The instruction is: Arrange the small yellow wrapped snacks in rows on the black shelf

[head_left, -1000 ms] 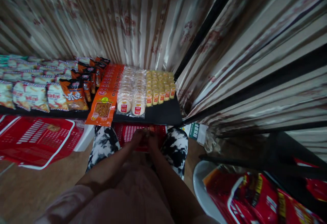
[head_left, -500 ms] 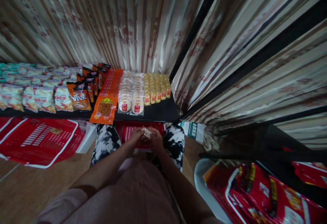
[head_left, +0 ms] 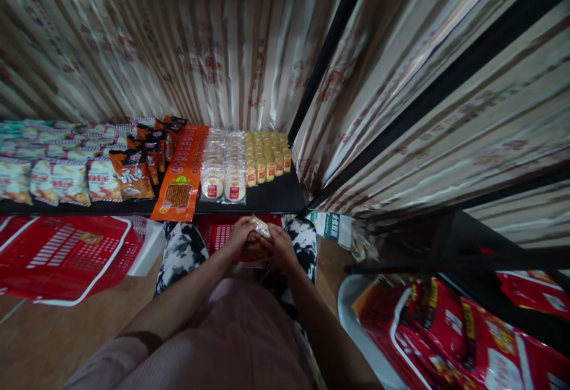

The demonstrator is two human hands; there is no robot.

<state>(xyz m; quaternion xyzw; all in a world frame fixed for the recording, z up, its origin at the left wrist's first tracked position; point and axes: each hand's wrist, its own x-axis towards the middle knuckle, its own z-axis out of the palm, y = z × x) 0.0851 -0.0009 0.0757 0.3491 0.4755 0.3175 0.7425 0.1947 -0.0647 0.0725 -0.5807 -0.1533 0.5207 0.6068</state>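
we hold a small clear-wrapped snack packet [head_left: 260,228] between both hands, low in front of us and just below the front edge of the black shelf [head_left: 276,197]. our left hand [head_left: 239,234] closes on its left end and our right hand [head_left: 279,244] closes on its right end, fingers curled in on the wrapper from both sides. the packet sits above a red basket [head_left: 218,232] that rests between our knees, which are in black-and-white patterned trousers [head_left: 182,247].

on the shelf just beyond our hands, rows of goods run back toward the striped curtain [head_left: 214,46]: small yellow packets with red labels [head_left: 267,155], round pale cakes in clear wrap with red labels [head_left: 222,167], a long orange pack with a window showing brown sticks [head_left: 180,185], and dark orange bags with white chinese characters [head_left: 131,173]. farther left lie pale snack bags with red print [head_left: 57,176]. the writing on all of these is too small or blurred for us to read.

left of us a second red basket with a white rim [head_left: 66,253] lies on the wooden floor [head_left: 48,336]. a white box with green print [head_left: 333,227] sits to the right of our knees. at lower right, red bags with yellow and white lettering [head_left: 449,330] fill a white tub [head_left: 351,325]; their text is unreadable too.
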